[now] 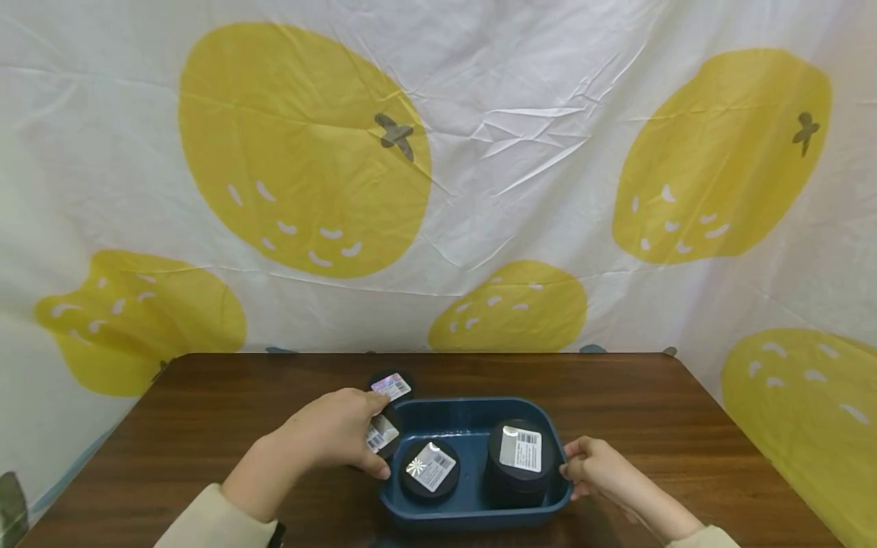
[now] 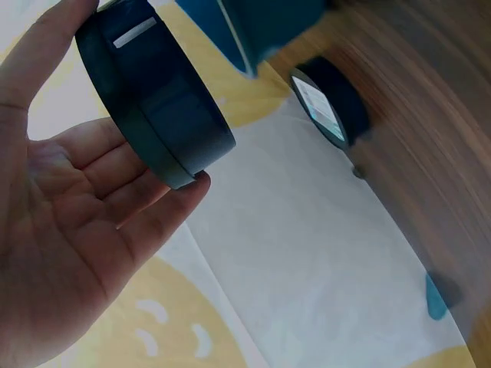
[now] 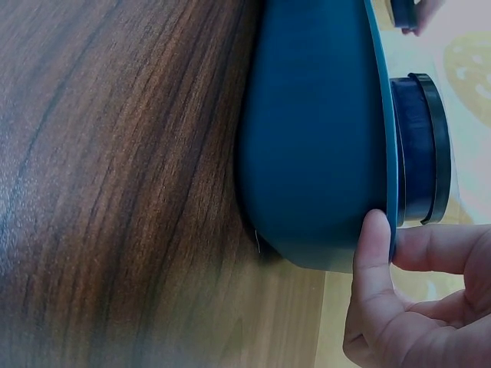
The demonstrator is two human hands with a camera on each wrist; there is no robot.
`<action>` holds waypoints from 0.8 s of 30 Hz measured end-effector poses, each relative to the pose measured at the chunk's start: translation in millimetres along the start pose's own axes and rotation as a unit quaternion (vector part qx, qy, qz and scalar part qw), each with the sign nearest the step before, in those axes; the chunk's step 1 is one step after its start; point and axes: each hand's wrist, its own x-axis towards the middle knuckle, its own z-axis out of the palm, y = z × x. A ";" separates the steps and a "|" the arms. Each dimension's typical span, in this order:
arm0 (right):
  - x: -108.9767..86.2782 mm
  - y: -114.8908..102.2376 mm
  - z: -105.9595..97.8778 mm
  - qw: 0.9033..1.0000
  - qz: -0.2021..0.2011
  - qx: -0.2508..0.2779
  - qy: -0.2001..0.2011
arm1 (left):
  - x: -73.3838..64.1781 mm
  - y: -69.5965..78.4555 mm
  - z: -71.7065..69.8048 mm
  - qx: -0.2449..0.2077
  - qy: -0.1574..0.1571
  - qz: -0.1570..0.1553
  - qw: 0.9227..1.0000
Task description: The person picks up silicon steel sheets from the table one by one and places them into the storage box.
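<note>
My left hand (image 1: 336, 434) grips a flat round black jar (image 2: 153, 92) with a pale label, thumb and fingers at its edges. It is held up beside the left rim of a blue plastic bin (image 1: 473, 524). Inside the bin, a labelled black jar (image 1: 430, 470) lies low on the left. On the right, another labelled black jar (image 1: 518, 457) sits higher, rising above the rim in the right wrist view; what is beneath it is mostly hidden. My right hand (image 1: 603, 468) pinches the bin's right rim between thumb and fingers.
One more labelled black jar (image 1: 392, 385) rests on the brown wooden table (image 1: 274, 380), behind the bin's back left corner. A white cloth with yellow fruit prints (image 1: 534, 190) hangs behind the table and along its sides.
</note>
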 end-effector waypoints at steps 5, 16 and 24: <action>-0.4 -1.2 0.6 1.000 0.003 -0.004 0.005 | 7.5 9.9 4.6 0.012 -0.001 0.019 1.000; -0.5 2.6 -0.3 1.000 0.007 -0.008 0.002 | 24.4 28.6 25.1 0.049 -0.023 0.032 0.998; 1.0 0.7 -0.3 1.000 0.003 -0.008 0.001 | 39.1 35.1 36.0 0.075 -0.031 0.049 0.995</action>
